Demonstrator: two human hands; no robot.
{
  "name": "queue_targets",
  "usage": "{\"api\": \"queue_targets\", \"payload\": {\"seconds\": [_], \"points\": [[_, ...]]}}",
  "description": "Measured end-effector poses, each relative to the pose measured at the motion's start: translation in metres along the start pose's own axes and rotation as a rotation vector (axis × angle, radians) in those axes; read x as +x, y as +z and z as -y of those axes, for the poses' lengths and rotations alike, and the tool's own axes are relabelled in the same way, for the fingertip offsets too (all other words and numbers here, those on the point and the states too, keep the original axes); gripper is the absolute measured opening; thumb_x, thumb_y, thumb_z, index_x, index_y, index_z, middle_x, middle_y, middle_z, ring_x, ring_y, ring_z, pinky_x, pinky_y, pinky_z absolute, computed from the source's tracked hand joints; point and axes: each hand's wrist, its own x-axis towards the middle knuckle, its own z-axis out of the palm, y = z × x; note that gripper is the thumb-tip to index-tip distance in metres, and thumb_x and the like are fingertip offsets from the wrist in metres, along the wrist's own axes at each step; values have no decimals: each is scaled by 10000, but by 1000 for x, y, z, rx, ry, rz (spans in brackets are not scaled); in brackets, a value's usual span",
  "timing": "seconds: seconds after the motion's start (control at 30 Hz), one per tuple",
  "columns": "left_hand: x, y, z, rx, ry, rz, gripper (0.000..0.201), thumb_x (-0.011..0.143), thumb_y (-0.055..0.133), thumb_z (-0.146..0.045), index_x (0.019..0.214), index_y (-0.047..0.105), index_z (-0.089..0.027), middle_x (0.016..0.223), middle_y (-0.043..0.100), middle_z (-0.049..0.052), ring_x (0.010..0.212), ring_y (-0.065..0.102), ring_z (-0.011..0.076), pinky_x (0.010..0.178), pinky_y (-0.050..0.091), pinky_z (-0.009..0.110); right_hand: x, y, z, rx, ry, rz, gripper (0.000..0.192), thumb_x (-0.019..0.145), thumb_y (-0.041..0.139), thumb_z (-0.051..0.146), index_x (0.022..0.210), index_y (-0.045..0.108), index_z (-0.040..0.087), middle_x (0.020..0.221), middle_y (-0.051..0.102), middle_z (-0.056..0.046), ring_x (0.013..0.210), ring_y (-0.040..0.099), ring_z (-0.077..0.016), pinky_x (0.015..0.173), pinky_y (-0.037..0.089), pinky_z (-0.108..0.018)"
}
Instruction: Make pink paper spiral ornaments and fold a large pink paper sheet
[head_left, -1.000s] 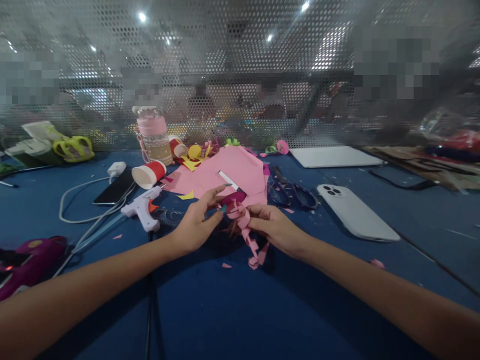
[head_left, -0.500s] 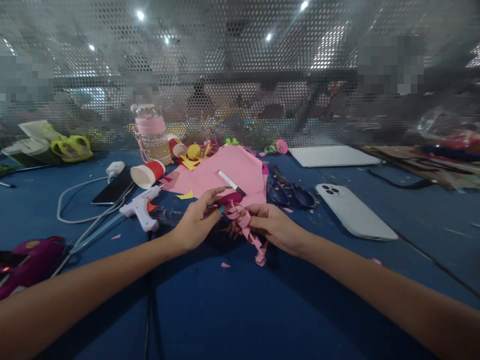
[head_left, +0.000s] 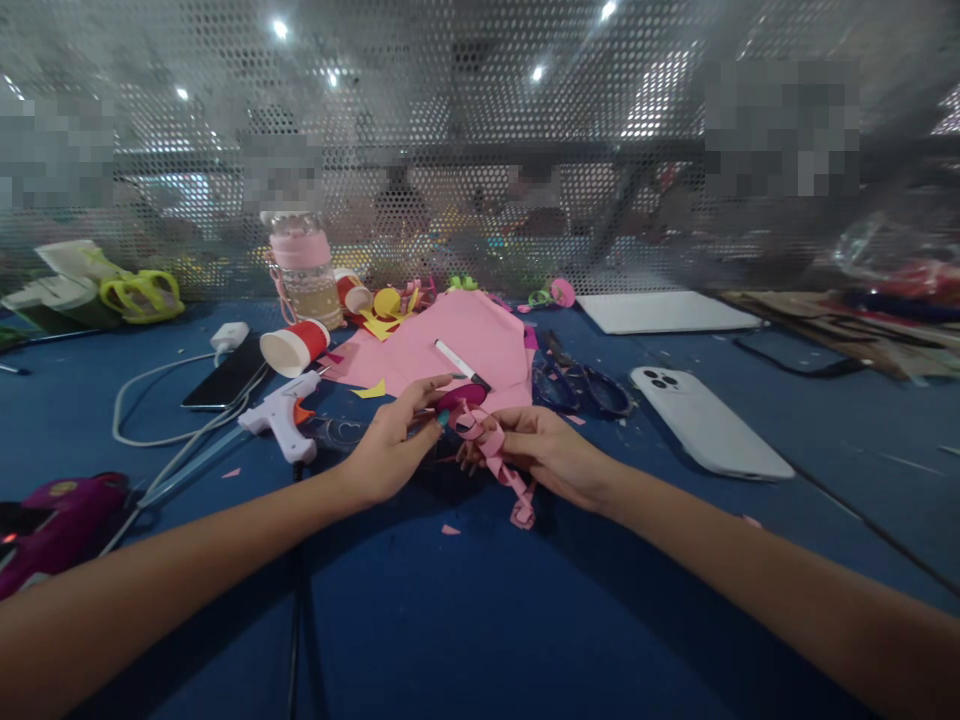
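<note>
Between my hands is a small magenta paper disc with a curled pink paper strip hanging from it. My left hand grips the disc at its left edge between thumb and fingers. The fingers of my right hand are closed on the upper part of the strip, whose lower end dangles free above the table. Just behind the disc, a white marker with a black end lies on a large pink paper sheet. Dark-handled scissors rest to the right of the sheet.
Left of my hands lie a white glue gun, a red-and-white paper cup and a black phone with a cable. A pink-lidded bottle stands behind. A white phone is at right. A perforated metal screen rises at the back.
</note>
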Motion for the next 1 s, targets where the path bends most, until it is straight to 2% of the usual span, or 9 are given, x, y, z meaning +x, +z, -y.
{"api": "queue_targets", "payload": {"seconds": [0.83,1.0], "points": [[-2,-2,1,116,128,34,386,778,430,-88,1158,440,-152,1195,538,115,1104,508,203,950,415,376,-1,1,1,29,7,-14,104,531,670,166,627,643,139,456,585,20,368,488,-53,374,378,-159],[-2,-2,1,120,120,9,370,776,444,-107,1144,455,-139,1184,543,121,1081,523,202,943,417,374,0,2,2,16,15,-2,110,536,677,180,627,632,139,507,617,-1,384,491,-59,358,370,-165]]}}
